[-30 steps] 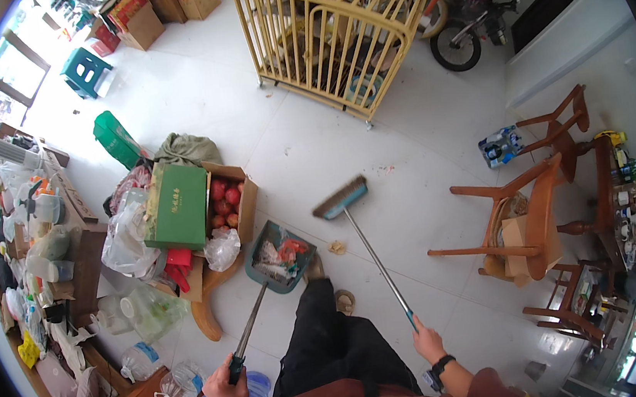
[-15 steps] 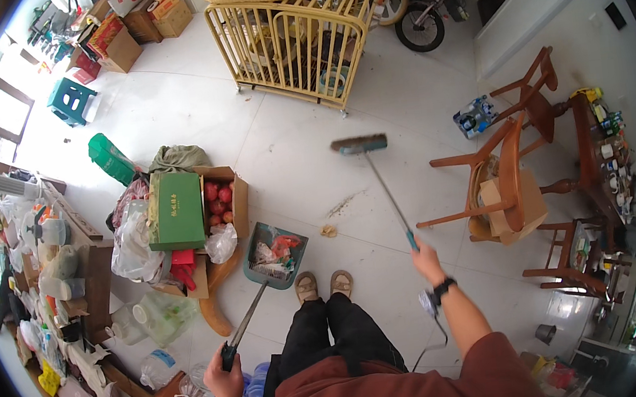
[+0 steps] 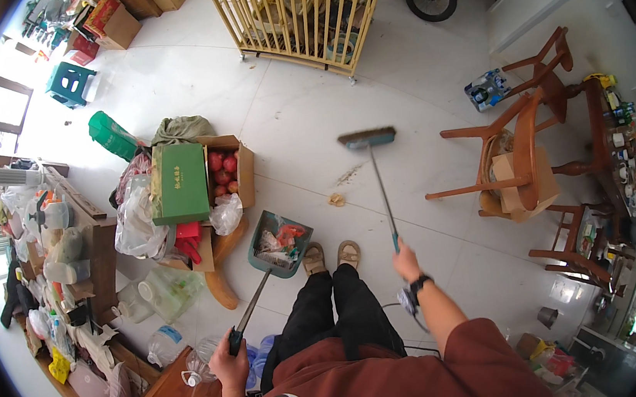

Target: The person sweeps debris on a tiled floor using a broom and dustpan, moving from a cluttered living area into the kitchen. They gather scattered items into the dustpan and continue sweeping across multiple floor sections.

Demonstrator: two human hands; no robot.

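My left hand (image 3: 228,363) is closed around the black grip of a long-handled dustpan (image 3: 297,270). The pan rests on the floor left of my shoes, holding red and white scraps of litter. In my right hand (image 3: 407,260) is the teal end of a broom handle, its fingers wrapped round it. The broom's head (image 3: 368,137) lies farther out, bristles facing away from me. Between broom and shoes are a smear of dirt (image 3: 350,173) and a small tan scrap (image 3: 337,199) on the pale tiles.
Left of the dustpan stand a box of red fruit (image 3: 245,171), a green box (image 3: 179,183) and plastic bags. A yellow barred crib on casters (image 3: 303,57) stands ahead. Wooden chairs (image 3: 520,169) and a bottle pack (image 3: 486,91) are at right. Clear containers (image 3: 169,292) lie at lower left.
The broom head has come nearer to the dirt smear, and my right hand has moved a little left and inward. The whole view has shifted; the dustpan stays beside my shoes.
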